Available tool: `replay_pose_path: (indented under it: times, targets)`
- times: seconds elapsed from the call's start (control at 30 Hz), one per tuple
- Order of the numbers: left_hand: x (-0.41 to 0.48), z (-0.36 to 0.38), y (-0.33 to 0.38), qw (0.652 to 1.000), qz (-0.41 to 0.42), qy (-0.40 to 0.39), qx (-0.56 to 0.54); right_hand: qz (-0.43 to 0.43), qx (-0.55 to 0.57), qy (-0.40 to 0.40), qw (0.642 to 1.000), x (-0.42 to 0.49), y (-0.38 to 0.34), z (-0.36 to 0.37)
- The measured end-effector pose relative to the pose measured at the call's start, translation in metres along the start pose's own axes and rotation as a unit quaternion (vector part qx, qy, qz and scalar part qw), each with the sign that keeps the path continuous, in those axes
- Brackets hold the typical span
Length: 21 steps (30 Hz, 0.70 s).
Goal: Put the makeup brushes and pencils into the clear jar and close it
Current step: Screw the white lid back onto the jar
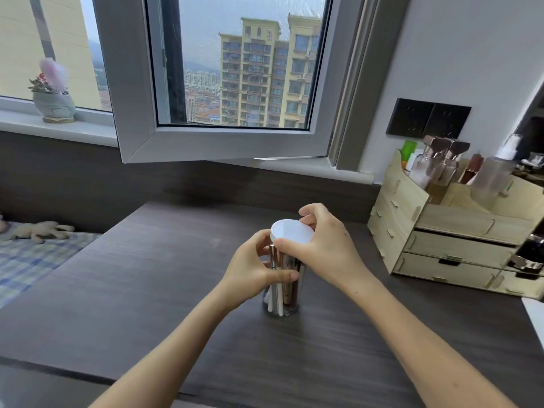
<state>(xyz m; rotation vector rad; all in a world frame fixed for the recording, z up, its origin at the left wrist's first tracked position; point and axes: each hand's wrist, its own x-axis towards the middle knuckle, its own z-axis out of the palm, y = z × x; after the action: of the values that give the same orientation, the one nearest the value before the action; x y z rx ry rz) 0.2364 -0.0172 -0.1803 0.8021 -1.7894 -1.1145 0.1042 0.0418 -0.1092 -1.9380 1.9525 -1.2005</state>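
step: closing, white lid (292, 231) seated on clear jar (281, 293)
left hand (253, 275): wrapped around jar
right hand (326, 251): pinching lid rim
next: probably twist tight

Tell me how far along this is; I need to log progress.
Done: brushes and pencils stand inside the clear jar, none visible loose on the desk. In hand: left hand steadies the jar, right hand holds the white lid on its mouth. Left: confirming the lid is fully seated.
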Motion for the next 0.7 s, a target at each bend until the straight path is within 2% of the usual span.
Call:
replay_pose_path:
  times: [0.07,0.2,0.37,0.43,0.53,0.7]
  targets:
    - [0.000,0.000,0.001,1.000,0.001,0.011,0.009,0.008,0.029,-0.016,0.999,-0.002,0.003,0.001]
    - [0.003,0.000,0.006,1.000,-0.008,0.017,-0.011,0.054,0.184,-0.066,0.979,-0.014,0.024,-0.010]
    - [0.015,0.011,0.031,0.997,0.009,0.001,-0.076,0.068,0.154,-0.131,0.977,-0.033,0.049,-0.020]
    - [0.022,0.027,0.048,0.995,0.028,-0.016,-0.090,0.055,0.149,-0.079,0.984,-0.033,0.048,-0.028]
    - [0.035,0.057,0.079,0.988,0.052,-0.049,-0.133,0.045,0.152,0.043,0.986,-0.030,0.051,-0.054]
    - [0.066,0.105,0.126,0.974,0.103,-0.123,-0.162,0.008,0.126,0.211,0.969,-0.011,0.072,-0.126]
